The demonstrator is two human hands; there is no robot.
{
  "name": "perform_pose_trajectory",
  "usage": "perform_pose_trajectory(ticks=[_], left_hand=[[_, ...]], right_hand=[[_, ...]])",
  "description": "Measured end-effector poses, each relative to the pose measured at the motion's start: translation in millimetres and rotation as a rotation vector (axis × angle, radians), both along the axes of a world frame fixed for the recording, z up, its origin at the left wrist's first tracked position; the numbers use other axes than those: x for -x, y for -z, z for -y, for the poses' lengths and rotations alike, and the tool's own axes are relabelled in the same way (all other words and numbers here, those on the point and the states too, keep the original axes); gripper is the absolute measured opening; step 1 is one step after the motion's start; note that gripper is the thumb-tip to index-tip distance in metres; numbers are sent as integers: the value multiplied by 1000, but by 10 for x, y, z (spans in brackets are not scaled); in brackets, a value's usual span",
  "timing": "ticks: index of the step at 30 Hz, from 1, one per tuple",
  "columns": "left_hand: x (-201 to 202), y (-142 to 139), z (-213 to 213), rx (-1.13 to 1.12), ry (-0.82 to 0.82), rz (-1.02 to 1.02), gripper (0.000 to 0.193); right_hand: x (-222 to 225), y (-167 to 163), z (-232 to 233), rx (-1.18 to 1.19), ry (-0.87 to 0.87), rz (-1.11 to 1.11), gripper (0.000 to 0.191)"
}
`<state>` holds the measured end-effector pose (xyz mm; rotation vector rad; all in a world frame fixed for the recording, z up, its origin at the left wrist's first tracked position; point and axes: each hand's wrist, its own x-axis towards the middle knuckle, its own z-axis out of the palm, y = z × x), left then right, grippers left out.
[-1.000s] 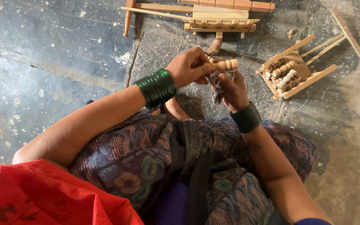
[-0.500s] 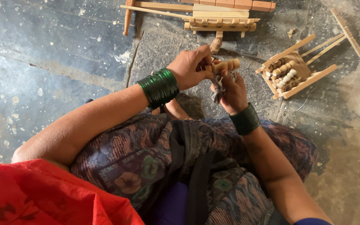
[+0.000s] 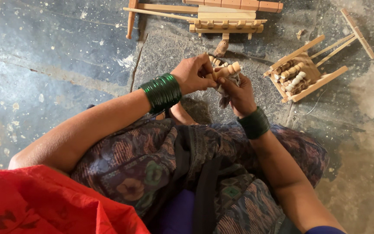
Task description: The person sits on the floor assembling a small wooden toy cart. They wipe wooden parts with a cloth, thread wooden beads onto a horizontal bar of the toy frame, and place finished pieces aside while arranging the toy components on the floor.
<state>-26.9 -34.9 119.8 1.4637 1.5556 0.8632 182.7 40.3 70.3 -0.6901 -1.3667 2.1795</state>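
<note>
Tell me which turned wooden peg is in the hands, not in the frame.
The pale turned peg held between left hand and right hand; the other pegs lie bunched inside the small wooden frame on the stone floor.

Soft, even daylight fills the scene, moderately bright with no harsh glare. The stone floor [image 3: 57, 56] is bluish and dull on the left, paler and washed out toward the right edge. Shadows are faint and short beneath the wooden frame [image 3: 226, 19]. The red cloth [image 3: 44, 203] nearest the camera is slightly soft; the centre is reasonably sharp.
</note>
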Motion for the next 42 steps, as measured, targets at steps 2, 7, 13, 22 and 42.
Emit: perform_pose_trajectory(ticks=[2,7,13,22,42], left_hand=[[-1,2,11,-78,-15,-19,35],[-6,-53,12,127,-70,130,27],[40,35,-41,197,-150,133,26],[45,195,-44,76,-133,39,31],[-35,338,15,487,294,-107,51]], right_hand=[[13,-17,35,-14,29,-1,26],[3,53,7,-174,60,115,18],[0,231,-51,-256,-13,84,43],[54,185,69,-392,106,22,14],[-301,260,-648,-1035,515,218,17]])
